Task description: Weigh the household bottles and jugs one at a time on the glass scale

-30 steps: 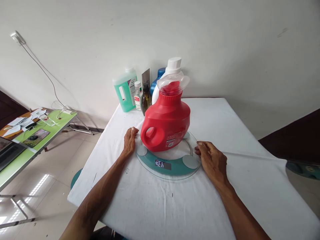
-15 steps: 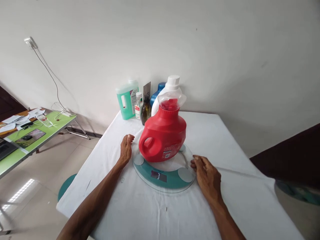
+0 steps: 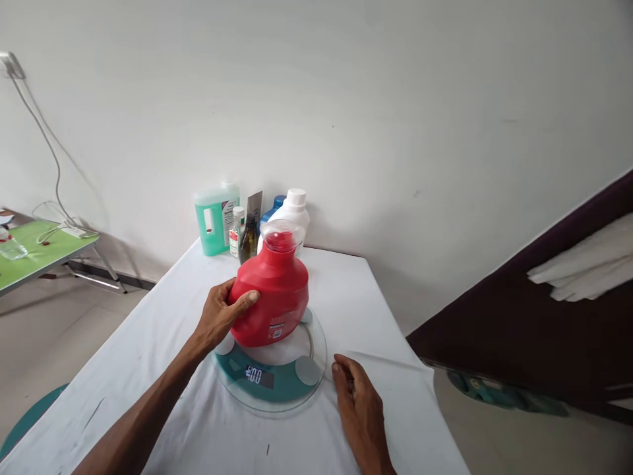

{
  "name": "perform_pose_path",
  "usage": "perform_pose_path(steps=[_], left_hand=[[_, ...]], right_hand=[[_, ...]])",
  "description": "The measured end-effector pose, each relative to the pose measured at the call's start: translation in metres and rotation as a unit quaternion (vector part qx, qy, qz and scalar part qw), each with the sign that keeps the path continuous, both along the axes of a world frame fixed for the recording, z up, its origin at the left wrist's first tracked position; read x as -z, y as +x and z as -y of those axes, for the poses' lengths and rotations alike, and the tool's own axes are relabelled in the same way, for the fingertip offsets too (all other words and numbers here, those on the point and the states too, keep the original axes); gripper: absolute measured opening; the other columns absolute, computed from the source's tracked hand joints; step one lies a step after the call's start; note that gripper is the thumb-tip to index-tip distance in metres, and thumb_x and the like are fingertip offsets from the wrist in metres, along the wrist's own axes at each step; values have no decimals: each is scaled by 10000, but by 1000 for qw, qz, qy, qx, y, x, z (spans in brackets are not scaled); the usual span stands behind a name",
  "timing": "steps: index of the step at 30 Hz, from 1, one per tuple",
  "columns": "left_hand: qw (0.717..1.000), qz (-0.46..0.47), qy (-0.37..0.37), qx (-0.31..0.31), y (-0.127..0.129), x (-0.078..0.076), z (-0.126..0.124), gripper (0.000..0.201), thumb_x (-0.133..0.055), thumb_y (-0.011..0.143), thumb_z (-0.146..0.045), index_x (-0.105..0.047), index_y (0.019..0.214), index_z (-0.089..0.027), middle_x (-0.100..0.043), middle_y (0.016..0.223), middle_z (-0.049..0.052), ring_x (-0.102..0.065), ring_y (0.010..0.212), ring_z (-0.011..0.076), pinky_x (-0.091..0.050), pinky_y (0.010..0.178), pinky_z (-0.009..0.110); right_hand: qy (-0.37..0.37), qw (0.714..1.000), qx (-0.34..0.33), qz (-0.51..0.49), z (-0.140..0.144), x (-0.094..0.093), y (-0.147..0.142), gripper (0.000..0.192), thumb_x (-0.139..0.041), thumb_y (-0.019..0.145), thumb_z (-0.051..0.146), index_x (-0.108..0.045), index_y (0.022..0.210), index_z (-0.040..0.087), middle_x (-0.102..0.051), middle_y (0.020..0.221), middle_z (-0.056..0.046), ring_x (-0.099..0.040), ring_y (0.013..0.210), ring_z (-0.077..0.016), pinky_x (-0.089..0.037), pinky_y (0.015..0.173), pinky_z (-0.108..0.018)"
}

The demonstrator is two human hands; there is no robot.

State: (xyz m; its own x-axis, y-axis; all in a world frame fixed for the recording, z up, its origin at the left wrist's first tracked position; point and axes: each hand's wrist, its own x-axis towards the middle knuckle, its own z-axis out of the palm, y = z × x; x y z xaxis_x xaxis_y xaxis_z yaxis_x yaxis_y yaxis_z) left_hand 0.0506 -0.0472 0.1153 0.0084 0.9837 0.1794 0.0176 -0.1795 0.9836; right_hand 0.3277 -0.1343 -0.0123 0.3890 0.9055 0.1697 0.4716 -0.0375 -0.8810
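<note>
A red detergent jug [image 3: 275, 295] with a clear cap stands on a round glass scale [image 3: 270, 369] with a teal band and a lit display. My left hand [image 3: 221, 315] grips the jug's handle side, thumb across its front. Lying flat on the white tablecloth [image 3: 346, 310], my right hand [image 3: 357, 402] has its fingertips near the scale's right rim and holds nothing.
Behind the jug, near the wall, stand a green liquid jug [image 3: 216, 218], a small clear bottle [image 3: 237, 232], a dark brown bottle [image 3: 248, 241], a blue bottle and a white bottle [image 3: 291, 212]. A green folding table [image 3: 34, 254] is at left. Dark furniture [image 3: 534, 330] rises to the right.
My left hand left the tablecloth beside the scale and closed on the red jug. The right hand drew back a little. The view swung to the right, and the scale's display reading changed.
</note>
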Motion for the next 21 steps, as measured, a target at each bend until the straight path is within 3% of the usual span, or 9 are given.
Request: perform_pose_path(steps=[4, 8, 13, 17, 19, 21], left_hand=[[996, 49, -42, -58, 14, -5, -2, 510, -903, 597, -565, -561, 610, -186, -443, 561, -41, -351, 538, 88, -335, 515, 234], [992, 36, -28, -121, 29, -14, -1, 514, -893, 561, -534, -502, 544, -201, -362, 518, -52, -274, 516, 72, -282, 481, 236], [990, 42, 42, -127, 53, -50, -11, 648, -892, 604, -645, -400, 533, -229, -282, 503, -58, -210, 500, 66, -207, 460, 253], [991, 50, 70, -105, 104, -79, -42, 705, -855, 682, -747, -378, 569, -241, -296, 520, -48, -238, 493, 72, -210, 446, 263], [992, 55, 72, -89, 138, -81, -65, 687, -838, 706, -774, -424, 601, -236, -319, 531, -47, -277, 497, 75, -238, 454, 263], [993, 55, 74, -69, 172, -73, -91, 686, -845, 711, -773, -434, 605, -235, -330, 531, -46, -329, 511, 83, -280, 468, 268]], right_hand=[[35, 999, -8, -1, 0, 3, 0, 513, -552, 992, 680, -769, 1061, 220, -810, 1054, -130, -753, 863, -276, -624, 761, -386], [48, 998, -12, -35, -3, 7, 1, 507, -557, 1009, 681, -778, 1052, 227, -804, 1040, -118, -766, 892, -275, -628, 771, -368], [72, 995, -5, -63, -5, 12, -1, 529, -529, 1027, 698, -765, 1037, 224, -801, 1028, -120, -765, 870, -258, -626, 763, -353], [85, 994, -4, -66, -5, 17, -1, 544, -500, 1047, 702, -767, 1008, 229, -795, 994, -113, -766, 868, -256, -624, 776, -351], [89, 994, -5, -65, -5, 22, -1, 537, -486, 1063, 688, -771, 998, 237, -792, 986, -104, -765, 869, -255, -620, 779, -346], [101, 993, 3, -64, -6, 29, -2, 533, -475, 1075, 682, -773, 989, 249, -790, 976, -95, -759, 855, -251, -615, 775, -343]])
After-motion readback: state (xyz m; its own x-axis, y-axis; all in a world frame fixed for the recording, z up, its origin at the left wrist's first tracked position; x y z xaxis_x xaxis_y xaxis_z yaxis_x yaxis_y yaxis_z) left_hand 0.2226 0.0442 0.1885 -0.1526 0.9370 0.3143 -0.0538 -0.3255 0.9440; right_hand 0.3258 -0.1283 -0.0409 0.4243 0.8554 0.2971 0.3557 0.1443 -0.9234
